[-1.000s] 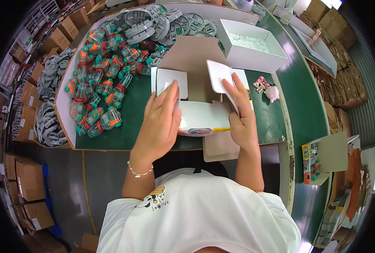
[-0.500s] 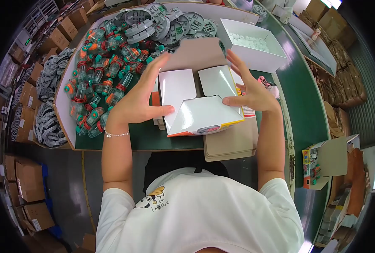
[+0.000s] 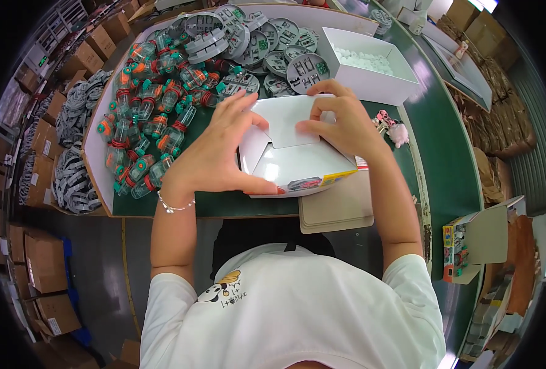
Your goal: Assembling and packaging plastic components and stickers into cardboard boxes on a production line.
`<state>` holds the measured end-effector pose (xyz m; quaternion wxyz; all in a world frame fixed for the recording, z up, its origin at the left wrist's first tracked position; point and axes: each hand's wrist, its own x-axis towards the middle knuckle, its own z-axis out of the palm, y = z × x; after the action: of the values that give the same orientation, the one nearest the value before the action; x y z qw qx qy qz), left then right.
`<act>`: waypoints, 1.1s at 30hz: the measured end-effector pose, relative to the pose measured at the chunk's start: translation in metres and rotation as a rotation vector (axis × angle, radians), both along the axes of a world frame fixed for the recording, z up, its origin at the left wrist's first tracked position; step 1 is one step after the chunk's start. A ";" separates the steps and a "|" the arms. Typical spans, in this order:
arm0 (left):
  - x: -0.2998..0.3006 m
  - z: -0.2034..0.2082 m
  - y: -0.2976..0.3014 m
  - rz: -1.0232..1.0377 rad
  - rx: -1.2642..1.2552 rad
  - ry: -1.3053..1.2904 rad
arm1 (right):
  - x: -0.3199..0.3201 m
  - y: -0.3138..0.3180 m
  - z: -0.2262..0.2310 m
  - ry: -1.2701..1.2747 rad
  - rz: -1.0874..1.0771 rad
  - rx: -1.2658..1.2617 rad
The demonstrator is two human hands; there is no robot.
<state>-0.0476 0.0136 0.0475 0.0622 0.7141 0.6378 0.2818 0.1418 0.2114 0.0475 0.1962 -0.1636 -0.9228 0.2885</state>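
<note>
A small carton (image 3: 291,157) with glossy white flaps and a colourful printed front side sits on the green table in front of me. Its flaps are folded inward over the top and overlap near the middle. My left hand (image 3: 220,150) wraps round the carton's left side, the thumb along its near edge and the fingers over the far left corner. On the far right, my right hand (image 3: 343,120) has its fingers bent over the far edge, with the thumb pressing on the white far flap. The carton's inside is covered.
Flat cardboard pieces (image 3: 337,206) lie partly under the carton, over the near edge. Clear toy capsules (image 3: 156,126) with orange and green parts are heaped left, grey round discs (image 3: 248,43) behind. A white box (image 3: 371,67) of small white pieces and a pink fluffy trinket (image 3: 397,134) are right.
The carton's far flap, standing up before, now lies folded down over the others. Both hands have closed in on the carton, and the right thumb has moved onto the far flap.
</note>
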 end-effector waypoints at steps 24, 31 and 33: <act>0.077 -0.026 0.019 0.253 0.751 -0.446 | 0.037 -0.097 -0.010 0.846 -0.077 -0.175; 0.064 -0.068 -0.006 0.208 0.561 -0.565 | 0.022 -0.061 -0.037 0.322 -0.131 0.433; 0.061 -0.070 -0.016 0.254 0.641 -0.372 | 0.020 -0.064 -0.041 0.166 -0.065 0.524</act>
<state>0.0129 -0.0023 -0.0227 -0.0848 0.5495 0.5787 0.5967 0.1618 0.1477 0.0067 0.3160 -0.1127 -0.9409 0.0460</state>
